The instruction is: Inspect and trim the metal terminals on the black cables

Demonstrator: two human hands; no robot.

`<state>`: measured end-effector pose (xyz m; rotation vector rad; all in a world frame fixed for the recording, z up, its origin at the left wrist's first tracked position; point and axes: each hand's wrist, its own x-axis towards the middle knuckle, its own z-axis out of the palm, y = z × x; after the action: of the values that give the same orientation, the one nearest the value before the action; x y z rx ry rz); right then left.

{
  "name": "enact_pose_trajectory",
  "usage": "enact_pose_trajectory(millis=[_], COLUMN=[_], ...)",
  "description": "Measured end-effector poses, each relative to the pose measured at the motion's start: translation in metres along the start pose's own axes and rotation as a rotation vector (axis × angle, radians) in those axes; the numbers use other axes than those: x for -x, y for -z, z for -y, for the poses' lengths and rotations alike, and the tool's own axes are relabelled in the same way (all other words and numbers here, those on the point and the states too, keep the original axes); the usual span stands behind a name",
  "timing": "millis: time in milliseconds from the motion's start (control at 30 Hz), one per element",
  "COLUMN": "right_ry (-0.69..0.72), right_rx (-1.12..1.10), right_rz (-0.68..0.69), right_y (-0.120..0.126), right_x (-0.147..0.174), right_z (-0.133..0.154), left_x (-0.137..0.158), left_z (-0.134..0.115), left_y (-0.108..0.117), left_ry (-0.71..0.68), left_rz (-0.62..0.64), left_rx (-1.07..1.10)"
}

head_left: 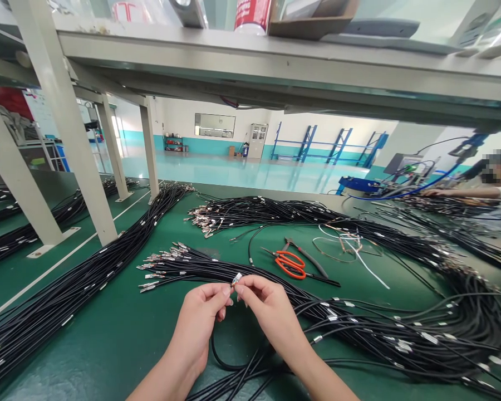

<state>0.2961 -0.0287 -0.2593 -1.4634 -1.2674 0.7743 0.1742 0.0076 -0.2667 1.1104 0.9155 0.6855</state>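
Both hands meet at the end of one black cable [214,348], which loops down below my left hand. My left hand [198,314] is closed, its thumb and fingers pinching the cable near its tip. Close against it, my right hand [267,306] pinches the small silvery connector [236,278] at that end. The fingers partly hide the wire between them. Just behind my hands lies a bundle of black cables [217,268] whose metal-tipped ends [162,262] point left. Orange-handled scissors [290,264] and a pair of pliers [307,256] rest beyond my right hand.
More cable bundles lie at the left [108,256], the back [267,211] and the right [463,328]. Loose white and copper-coloured strips [354,245] curl behind the scissors. A shelf [275,55] on posts [79,139] spans overhead. Another person's arm [463,192] reaches in at far right.
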Motion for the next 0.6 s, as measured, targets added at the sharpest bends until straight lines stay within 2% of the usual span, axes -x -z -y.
enact_pose_trajectory(millis=[600], right_ry=[0.025], right_rx=[0.061], right_rz=[-0.053], right_y=[-0.002], right_x=[0.0027], right_z=[-0.0034], left_x=[0.0011], left_z=[-0.0005], left_y=[-0.0034], left_ry=[-0.045], left_rz=[-0.077], left_rx=[-0.064])
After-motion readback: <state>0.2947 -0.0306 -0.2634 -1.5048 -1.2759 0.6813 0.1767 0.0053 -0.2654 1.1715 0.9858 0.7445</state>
